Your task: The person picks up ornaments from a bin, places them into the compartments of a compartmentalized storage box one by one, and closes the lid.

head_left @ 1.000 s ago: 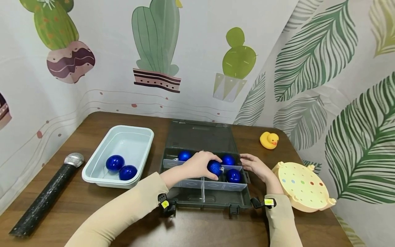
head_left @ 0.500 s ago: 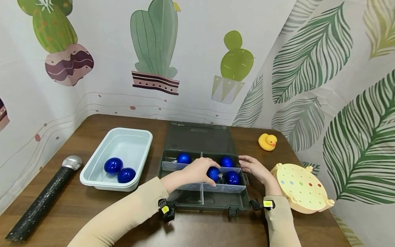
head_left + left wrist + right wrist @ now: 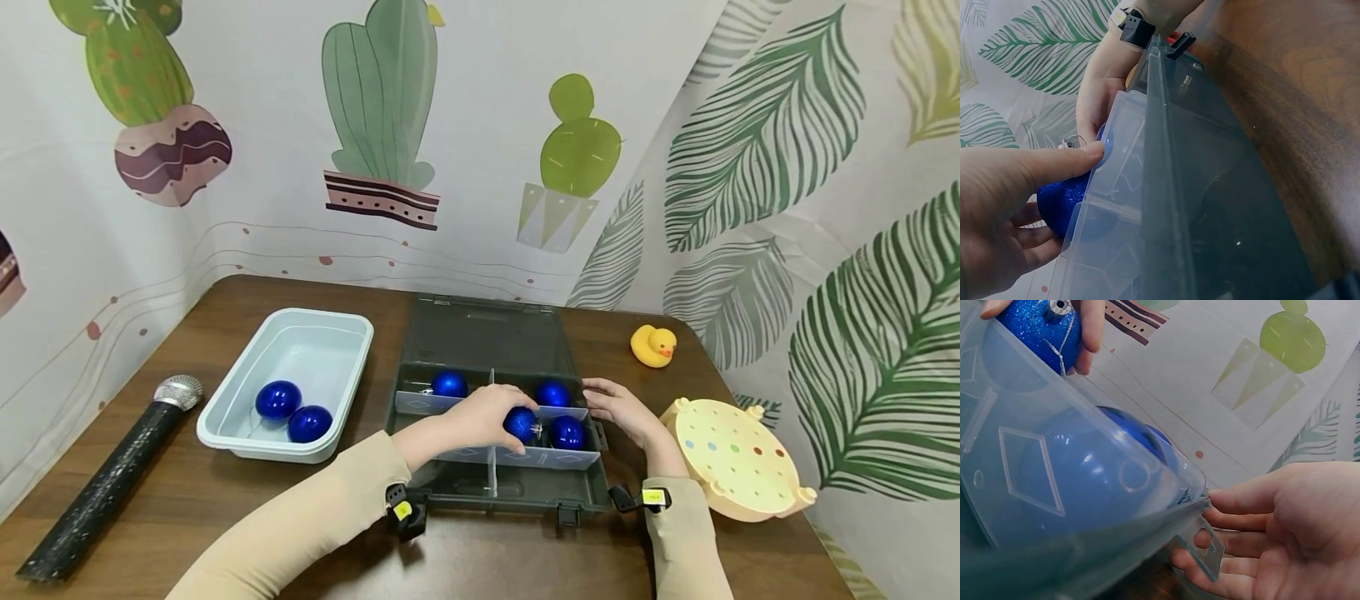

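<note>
My left hand [image 3: 487, 415] holds a glittery blue Christmas ball [image 3: 520, 425] between thumb and fingers. The ball sits low in the middle row of a dark, see-through divider box [image 3: 510, 487]; its silver cap and string show in the right wrist view. Right beside it is a shiny blue ball [image 3: 567, 432]. Two more blue balls, one on the left [image 3: 449, 384] and one on the right [image 3: 553, 393], lie in the back row. My right hand [image 3: 618, 408] rests against the box's right side, fingers nearly straight, by a clear tab [image 3: 1210, 550].
To the left stands a pale blue tub [image 3: 360, 350] with two shiny blue balls [image 3: 279, 401] in it. A black microphone [image 3: 112, 475] lies at far left. On the right are a rubber duck [image 3: 653, 346] and a cream pegged stand [image 3: 738, 458]. The box lid [image 3: 487, 333] lies back.
My left hand has lowered the glittery ball slightly into the middle row, then stayed almost still. The right hand stays at the box's side. The head view has shifted a little.
</note>
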Action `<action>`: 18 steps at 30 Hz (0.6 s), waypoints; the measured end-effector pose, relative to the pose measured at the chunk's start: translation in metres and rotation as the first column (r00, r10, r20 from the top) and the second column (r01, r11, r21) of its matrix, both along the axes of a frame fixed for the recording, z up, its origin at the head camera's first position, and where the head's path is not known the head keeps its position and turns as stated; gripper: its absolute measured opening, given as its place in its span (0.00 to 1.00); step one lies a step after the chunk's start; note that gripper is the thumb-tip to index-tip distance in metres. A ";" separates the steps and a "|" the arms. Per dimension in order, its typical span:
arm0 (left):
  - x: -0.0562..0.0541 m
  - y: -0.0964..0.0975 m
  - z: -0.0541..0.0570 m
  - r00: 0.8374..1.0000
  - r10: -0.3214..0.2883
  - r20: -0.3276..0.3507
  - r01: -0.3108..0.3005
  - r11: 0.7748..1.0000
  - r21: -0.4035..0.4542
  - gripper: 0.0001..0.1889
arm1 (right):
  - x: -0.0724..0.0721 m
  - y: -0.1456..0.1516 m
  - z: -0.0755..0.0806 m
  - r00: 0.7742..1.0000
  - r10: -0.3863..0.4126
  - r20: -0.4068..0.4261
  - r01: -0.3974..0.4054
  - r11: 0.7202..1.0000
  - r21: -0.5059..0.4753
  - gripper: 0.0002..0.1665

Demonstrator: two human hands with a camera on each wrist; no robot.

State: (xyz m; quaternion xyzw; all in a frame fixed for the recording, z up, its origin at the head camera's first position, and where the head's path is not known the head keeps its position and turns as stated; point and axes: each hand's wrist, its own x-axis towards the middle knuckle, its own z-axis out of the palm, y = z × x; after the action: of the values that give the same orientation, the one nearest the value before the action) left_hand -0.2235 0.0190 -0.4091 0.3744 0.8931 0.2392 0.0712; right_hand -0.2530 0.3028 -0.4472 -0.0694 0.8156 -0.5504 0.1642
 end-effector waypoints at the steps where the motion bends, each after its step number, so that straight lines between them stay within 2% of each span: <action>1: 0.000 0.000 0.000 1.000 -0.001 0.000 0.001 1.000 0.002 0.31 | 0.000 0.000 0.000 1.000 -0.003 0.000 0.003 1.000 0.001 0.30; 12: 0.003 -0.001 -0.003 1.000 -0.009 -0.010 0.009 1.000 0.019 0.31 | 0.001 0.000 0.000 1.000 0.000 0.001 0.000 1.000 -0.006 0.31; 18: 0.002 -0.009 0.002 1.000 -0.022 -0.018 0.023 0.998 0.051 0.26 | 0.001 -0.001 0.002 1.000 -0.002 0.008 0.002 1.000 -0.010 0.31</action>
State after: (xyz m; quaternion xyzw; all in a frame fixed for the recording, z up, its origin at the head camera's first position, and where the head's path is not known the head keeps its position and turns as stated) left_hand -0.2214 0.0103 -0.4069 0.3884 0.8828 0.2580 0.0563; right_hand -0.2517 0.3015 -0.4451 -0.0673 0.8124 -0.5548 0.1664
